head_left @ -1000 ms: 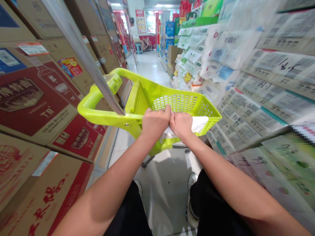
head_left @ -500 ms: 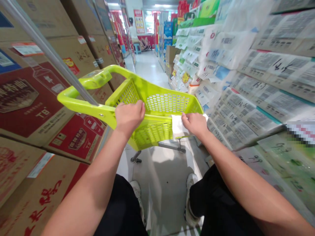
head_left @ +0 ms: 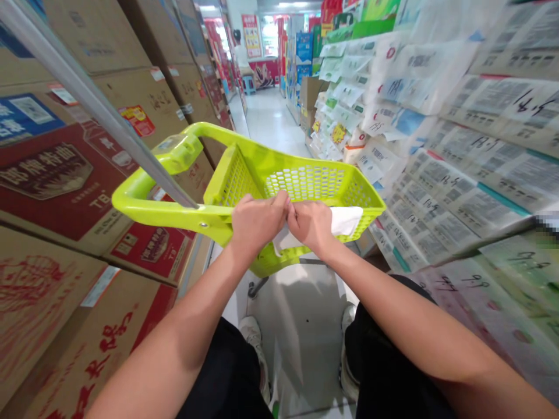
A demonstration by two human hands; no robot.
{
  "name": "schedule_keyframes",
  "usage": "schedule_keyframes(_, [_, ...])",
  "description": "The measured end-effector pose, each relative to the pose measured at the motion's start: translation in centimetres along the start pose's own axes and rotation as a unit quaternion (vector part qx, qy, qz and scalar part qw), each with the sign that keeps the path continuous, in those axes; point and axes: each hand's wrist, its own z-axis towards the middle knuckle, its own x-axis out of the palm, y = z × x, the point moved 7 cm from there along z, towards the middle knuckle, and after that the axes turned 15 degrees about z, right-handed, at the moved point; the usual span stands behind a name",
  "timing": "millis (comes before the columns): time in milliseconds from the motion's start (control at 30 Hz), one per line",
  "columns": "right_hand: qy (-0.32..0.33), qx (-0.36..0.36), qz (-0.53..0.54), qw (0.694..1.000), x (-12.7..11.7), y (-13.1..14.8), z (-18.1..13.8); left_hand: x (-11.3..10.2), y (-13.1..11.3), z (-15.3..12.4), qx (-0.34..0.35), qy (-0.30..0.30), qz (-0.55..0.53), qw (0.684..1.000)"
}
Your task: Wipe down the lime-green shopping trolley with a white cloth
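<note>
A lime-green shopping cart [head_left: 305, 156] with a latticed basket stands sideways in front of me. My left hand [head_left: 261, 220] is closed over the near rim of the basket. Right beside it, the thumb side touching the left hand's fingers, my right hand [head_left: 311, 224] presses a white cloth [head_left: 348, 220] on the same rim. The cloth drapes over the edge on both sides of the right hand; it could also be a thick paper wipe. Inside the part of the basket that shows, I see no goods. The cart's handle [head_left: 131, 201] points to the left.
Stacked cardboard cartons [head_left: 48, 169] line the left side, behind a slanted metal pole [head_left: 100, 105] by the handle. Packs of tissue [head_left: 441, 186] with handwritten prices are piled on the right. A tiled aisle [head_left: 268, 116] leads back to a person near a blue stool [head_left: 248, 83].
My right hand has slid left along the rim with the cloth, up to my left hand. The cart and left hand appear slightly farther right in view.
</note>
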Motion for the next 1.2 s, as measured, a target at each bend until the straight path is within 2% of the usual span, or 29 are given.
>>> schedule_keyframes(67, [0.017, -0.006, 0.002, 1.000, 0.0, 0.3, -0.2, -0.1, 0.0, -0.3, 0.009, -0.004, 0.005, 1.000])
schedule_keyframes(167, [0.046, -0.005, -0.021, 0.999, -0.3, -0.7, -0.5, 0.2, 1.1, -0.3, 0.010, -0.013, 0.012, 1.000])
schedule_keyframes(367, [0.041, 0.066, -0.097, 0.992, -1.8, -6.1, -0.6, 1.9, 3.9, 0.8, 0.000, -0.039, -0.013, 0.999])
schedule_keyframes(500, [0.023, 0.116, -0.122, 0.985, -2.7, -10.2, -0.5, 2.6, 3.6, 1.6, -0.006, -0.058, -0.012, 0.998])
schedule_keyframes(600, [-0.013, 0.145, -0.126, 0.981, -2.9, -11.5, -0.1, 2.5, 2.4, 2.0, -0.021, -0.076, -0.005, 0.997])
schedule_keyframes(667, [-0.037, 0.150, -0.121, 0.981, -2.6, -10.8, 0.4, 2.2, 1.4, 2.2, -0.025, -0.089, -0.006, 0.996])
schedule_keyframes(733, [-0.046, 0.131, -0.103, 0.985, -1.8, -8.7, 0.9, 1.8, 0.2, 2.3, -0.014, -0.100, -0.017, 0.995])
schedule_keyframes(867, [-0.043, 0.045, -0.053, 0.997, 0.3, -3.1, 1.7, 0.9, -1.5, 2.4, 0.011, -0.113, -0.032, 0.993])
schedule_keyframes(933, [-0.054, 0.013, -0.039, 0.998, 0.7, -1.4, 1.8, 0.6, -1.7, 2.3, 0.019, -0.114, -0.031, 0.993])
schedule_keyframes(1033, [-0.049, -0.021, -0.018, 0.998, 0.7, -0.9, 2.0, 0.2, -1.4, 1.9, 0.046, -0.115, -0.021, 0.992])
schedule_keyframes(1200, [-0.047, -0.031, -0.025, 0.998, 0.3, -2.6, 2.4, -0.4, 0.1, 0.9, 0.091, -0.124, -0.024, 0.988])
